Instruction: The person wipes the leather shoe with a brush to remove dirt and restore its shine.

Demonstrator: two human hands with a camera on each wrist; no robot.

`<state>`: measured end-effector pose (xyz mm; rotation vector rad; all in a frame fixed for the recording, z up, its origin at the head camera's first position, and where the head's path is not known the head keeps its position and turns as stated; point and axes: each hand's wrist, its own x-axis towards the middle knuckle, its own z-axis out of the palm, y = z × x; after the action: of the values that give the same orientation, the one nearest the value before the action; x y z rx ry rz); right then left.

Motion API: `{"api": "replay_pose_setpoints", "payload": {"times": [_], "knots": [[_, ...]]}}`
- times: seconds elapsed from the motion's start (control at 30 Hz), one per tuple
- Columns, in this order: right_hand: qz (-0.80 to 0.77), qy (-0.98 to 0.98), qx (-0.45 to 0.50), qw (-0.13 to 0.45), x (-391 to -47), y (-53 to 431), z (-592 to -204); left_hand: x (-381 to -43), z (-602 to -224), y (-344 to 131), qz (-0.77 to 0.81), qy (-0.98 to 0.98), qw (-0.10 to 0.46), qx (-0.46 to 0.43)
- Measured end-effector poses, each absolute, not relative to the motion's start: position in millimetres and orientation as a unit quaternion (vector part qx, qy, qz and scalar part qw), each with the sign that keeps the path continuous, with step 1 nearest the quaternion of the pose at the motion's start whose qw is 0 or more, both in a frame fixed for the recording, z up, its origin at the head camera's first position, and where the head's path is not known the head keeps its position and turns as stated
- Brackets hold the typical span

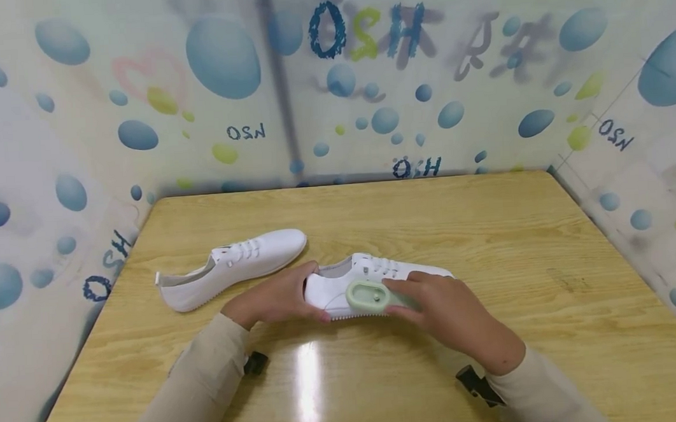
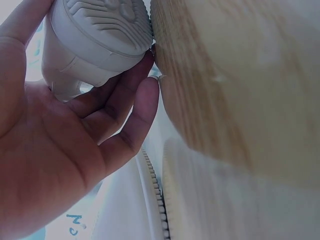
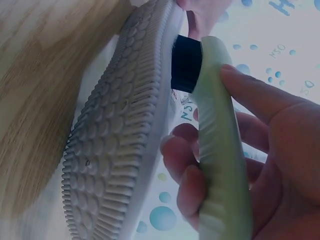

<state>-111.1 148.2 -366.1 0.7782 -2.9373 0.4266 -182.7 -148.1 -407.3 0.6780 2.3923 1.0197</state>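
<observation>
One white lace-up shoe is tilted over the wooden table, its toe pointing right. My left hand grips it by the heel, thumb and fingers on either side; the left wrist view shows the heel's ridged sole. In my right hand is a pale green brush, fingers curled round its handle. Its dark bristles meet the shoe's side just above the studded sole. The right hand hides part of the toe in the head view.
A second white shoe lies on the table to the left, behind my left hand. Walls with blue and green spots stand along the back and both sides. Dark straps with small devices are on both sleeves.
</observation>
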Motion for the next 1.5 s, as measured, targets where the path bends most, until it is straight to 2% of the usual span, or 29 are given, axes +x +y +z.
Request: {"api": "replay_pose_setpoints", "payload": {"times": [0.47,0.8,1.17,1.5], "knots": [[0.122,-0.963,0.238,0.011,-109.4,154.5,-359.6,-180.9,-408.1,-147.8,0.369,0.868,0.219,0.252],[0.126,-0.957,0.256,0.059,-108.5,144.3,-372.7,-181.7,-410.9,-147.8,0.372,0.866,0.218,0.253],[0.122,-0.965,0.232,0.011,-107.6,153.6,-358.8,-181.9,-409.6,-147.8,0.356,0.874,0.213,0.252],[0.134,-0.96,0.241,0.047,-107.6,141.8,-370.6,-182.0,-410.3,-148.3,0.351,0.876,0.211,0.254]]}}
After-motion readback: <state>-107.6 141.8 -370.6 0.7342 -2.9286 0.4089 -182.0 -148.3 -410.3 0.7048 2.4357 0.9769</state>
